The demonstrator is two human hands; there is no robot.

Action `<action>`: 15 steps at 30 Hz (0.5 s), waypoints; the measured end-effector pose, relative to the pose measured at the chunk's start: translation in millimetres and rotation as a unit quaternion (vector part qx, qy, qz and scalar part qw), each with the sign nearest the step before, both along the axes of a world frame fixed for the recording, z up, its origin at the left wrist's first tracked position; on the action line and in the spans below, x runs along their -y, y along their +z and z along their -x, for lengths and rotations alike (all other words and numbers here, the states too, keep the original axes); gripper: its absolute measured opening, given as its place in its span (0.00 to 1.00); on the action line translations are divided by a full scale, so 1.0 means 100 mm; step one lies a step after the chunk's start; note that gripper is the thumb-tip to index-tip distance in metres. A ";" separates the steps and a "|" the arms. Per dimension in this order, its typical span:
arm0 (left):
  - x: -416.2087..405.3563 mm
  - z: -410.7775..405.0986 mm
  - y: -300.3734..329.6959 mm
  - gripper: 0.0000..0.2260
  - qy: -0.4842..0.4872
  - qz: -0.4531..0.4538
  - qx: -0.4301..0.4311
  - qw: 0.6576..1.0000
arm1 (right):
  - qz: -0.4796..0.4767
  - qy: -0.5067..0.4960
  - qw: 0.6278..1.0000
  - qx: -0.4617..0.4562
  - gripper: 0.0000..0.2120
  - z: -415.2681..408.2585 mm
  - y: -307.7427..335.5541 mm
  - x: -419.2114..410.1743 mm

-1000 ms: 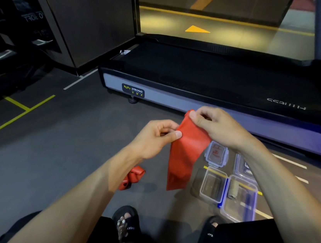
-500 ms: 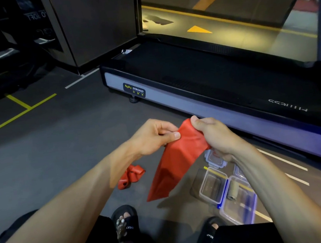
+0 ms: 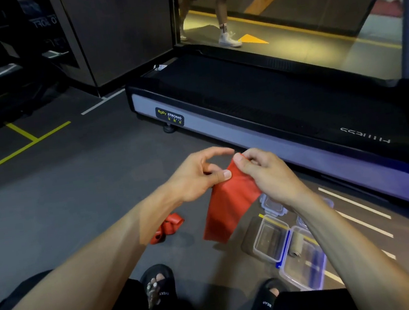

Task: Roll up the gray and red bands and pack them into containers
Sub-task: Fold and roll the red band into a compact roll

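Plain red flat rubber band (image 3: pixel 230 203) at frame centre, no print. Second red band, crumpled (image 3: pixel 167 227), lower left of centre. Clear plastic rectangular containers (image 3: pixel 272 242) at lower right, one edged in blue; a grey-beige rolled band (image 3: pixel 296 244) inside one. Dark grey gym floor (image 3: pixel 62 198) with yellow lines at left, white lines at right. Black treadmill deck (image 3: pixel 255 92) with a silver-grey side rail and a black badge lettered yellow and white. Black slide sandals (image 3: pixel 160 286) with white lettering at bottom. Yellow arrow (image 3: pixel 252 38) on olive ground at top.
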State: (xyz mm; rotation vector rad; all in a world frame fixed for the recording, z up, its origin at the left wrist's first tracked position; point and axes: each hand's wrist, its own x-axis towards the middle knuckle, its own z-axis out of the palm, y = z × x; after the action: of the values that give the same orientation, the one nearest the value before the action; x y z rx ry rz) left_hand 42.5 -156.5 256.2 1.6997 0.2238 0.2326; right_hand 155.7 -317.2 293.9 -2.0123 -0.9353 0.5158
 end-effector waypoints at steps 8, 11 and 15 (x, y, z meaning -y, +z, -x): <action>0.01 -0.02 -0.02 0.19 -0.015 -0.037 0.022 0.999 | 0.030 0.022 0.999 0.017 0.29 -0.03 -0.07 0.01; 0.01 -0.02 -0.02 0.15 -0.011 -0.043 0.020 0.999 | 0.022 0.039 0.998 -0.033 0.36 -0.03 -0.09 0.01; 0.00 0.00 -0.08 0.12 -0.006 -0.063 0.002 0.998 | 0.020 0.018 0.994 -0.110 0.35 -0.05 -0.17 0.02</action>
State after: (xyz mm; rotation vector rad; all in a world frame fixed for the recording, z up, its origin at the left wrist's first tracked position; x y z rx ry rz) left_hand 42.4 -156.3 247.8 1.8257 0.1984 0.2460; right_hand 160.2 -318.7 276.6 -1.9290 -0.8321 0.7650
